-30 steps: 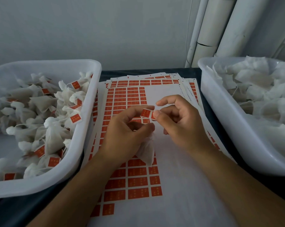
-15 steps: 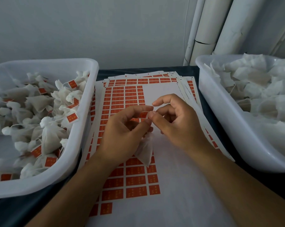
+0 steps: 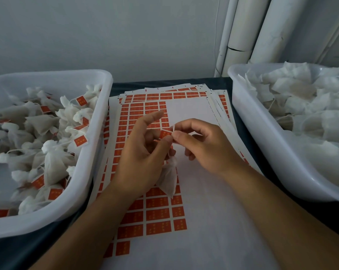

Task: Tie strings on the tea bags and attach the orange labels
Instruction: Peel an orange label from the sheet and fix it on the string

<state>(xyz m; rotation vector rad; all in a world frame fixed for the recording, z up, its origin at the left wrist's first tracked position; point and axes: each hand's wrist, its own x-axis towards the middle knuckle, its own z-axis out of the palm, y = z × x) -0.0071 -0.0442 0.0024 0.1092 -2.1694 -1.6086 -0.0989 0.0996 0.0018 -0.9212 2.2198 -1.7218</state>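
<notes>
Both hands, left hand [image 3: 139, 152] and right hand [image 3: 205, 147], pinch one orange label [image 3: 164, 134] together (fingertips touching), tea bag [image 3: 167, 180] dangling under the left palm.

Right tub [image 3: 248, 121] cropped; label print unreadable

Packing workshop: 2 bulk tubs [image 3: 98, 121], stacked label sheets [image 3: 184, 106].

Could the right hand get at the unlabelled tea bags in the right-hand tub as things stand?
Probably yes, once freed. The right-hand tub is open-topped, heaped with tea bags, and nothing lies between it and the right hand. But that hand is pinching the string with the left hand.
</notes>
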